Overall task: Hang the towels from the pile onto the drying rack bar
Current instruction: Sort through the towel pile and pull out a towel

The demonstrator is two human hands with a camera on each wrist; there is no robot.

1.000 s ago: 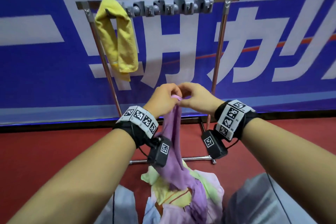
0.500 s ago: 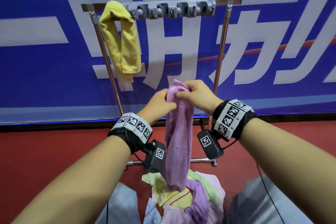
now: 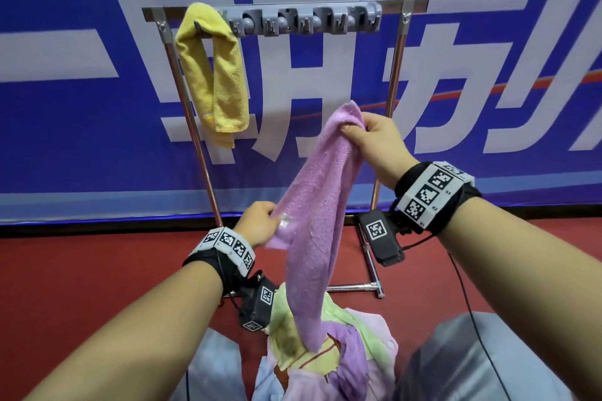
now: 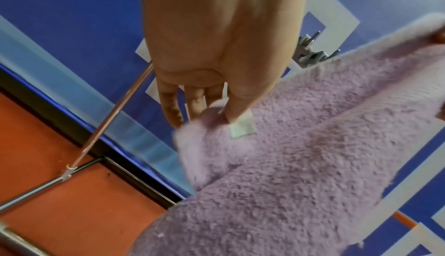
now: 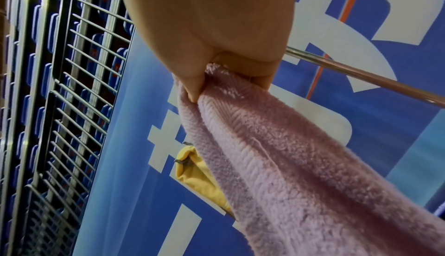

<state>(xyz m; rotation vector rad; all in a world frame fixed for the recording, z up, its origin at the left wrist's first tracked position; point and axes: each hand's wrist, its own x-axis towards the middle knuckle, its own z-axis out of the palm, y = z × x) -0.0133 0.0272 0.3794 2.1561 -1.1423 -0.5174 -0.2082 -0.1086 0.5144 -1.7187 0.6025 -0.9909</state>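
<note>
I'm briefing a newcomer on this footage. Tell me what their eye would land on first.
First, the purple towel stretched at centre frame: the right hand grips its upper corner, the left hand pinches a lower corner by the white label, and its tail hangs to the towel pile on the floor. Next, the yellow towel draped at the left end of the drying rack bar, before a blue banner.

Two towels are clear of the heap: one yellow towel hangs on the one rack, and one purple towel is held up by two hands, left and right. One pile lies below; its towels overlap too much to count.
</note>
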